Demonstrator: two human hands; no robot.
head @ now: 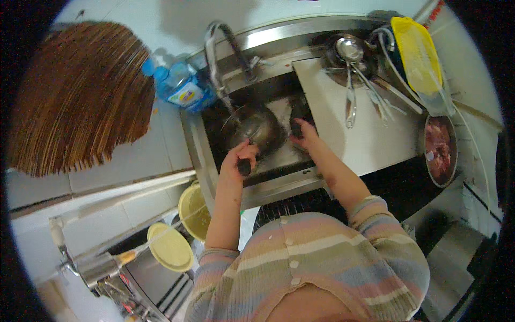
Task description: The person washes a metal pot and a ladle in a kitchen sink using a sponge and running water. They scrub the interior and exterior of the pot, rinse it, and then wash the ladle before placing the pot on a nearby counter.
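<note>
In the sink (219, 161), a round dark metal pan (267, 124) sits below the curved faucet (211, 52). A thin stream seems to run from the spout into it. My left hand (241, 155) is closed around the pan's black handle (244, 167) at the near side. To the right, inside the basin, my right hand (305, 135) grips a small dark object (296, 129). Blur and shadow keep me from telling what that object is. The right hand is beside the pan; whether it touches the pan cannot be told.
A pale board (362, 141) covers the sink's right part, bearing metal ladles (350, 50). Further right are a yellow basket (416, 56) and a bowl of raw meat (438, 149). Blue bottles (185, 86) and a bundle of brown sticks (88, 92) stand left; a hand-cranked machine (96, 267) is below.
</note>
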